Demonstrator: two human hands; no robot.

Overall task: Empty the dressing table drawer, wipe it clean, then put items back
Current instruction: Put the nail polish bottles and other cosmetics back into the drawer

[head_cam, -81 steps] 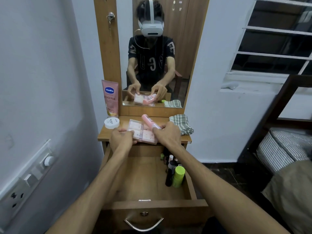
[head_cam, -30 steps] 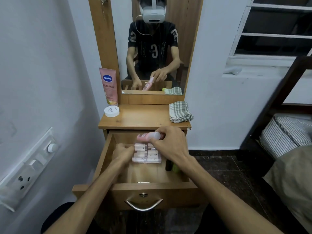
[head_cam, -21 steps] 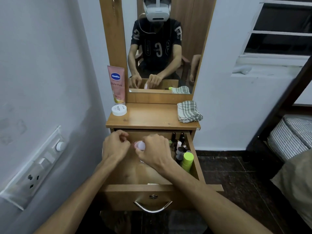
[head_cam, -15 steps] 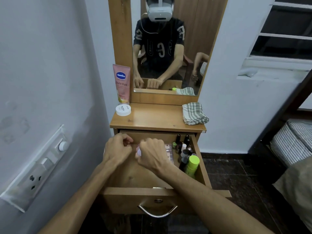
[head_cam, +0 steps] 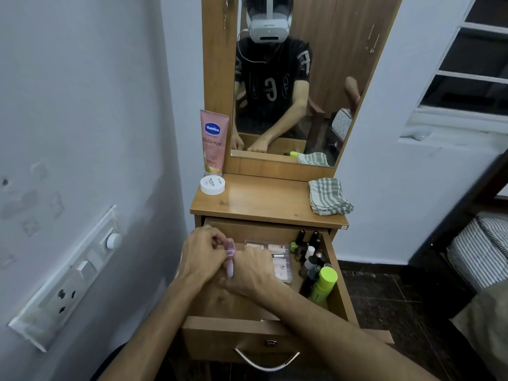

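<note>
The table top (head_cam: 264,199) now has only a tube, a jar and a cloth, because the box (head_cam: 279,261) is back in the drawer (head_cam: 239,335) and both hands, left (head_cam: 202,257) and right (head_cam: 251,270), pinch the pink tube (head_cam: 229,258) there, so refilling looks nearly done.

Left hand (head_cam: 203,254) fingers curled, right hand (head_cam: 251,270) knuckles-up beside it, forearms converging

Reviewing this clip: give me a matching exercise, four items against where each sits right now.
Items:
1. Vaseline tube
2. checked cloth
3. green-capped bottle
4. small pink tube

Places:
A. right side of the drawer
B. between the left hand and right hand
C. tabletop, right end
D. standing against the mirror frame, left

Pairs: 1-D, 2-C, 3-A, 4-B
</note>
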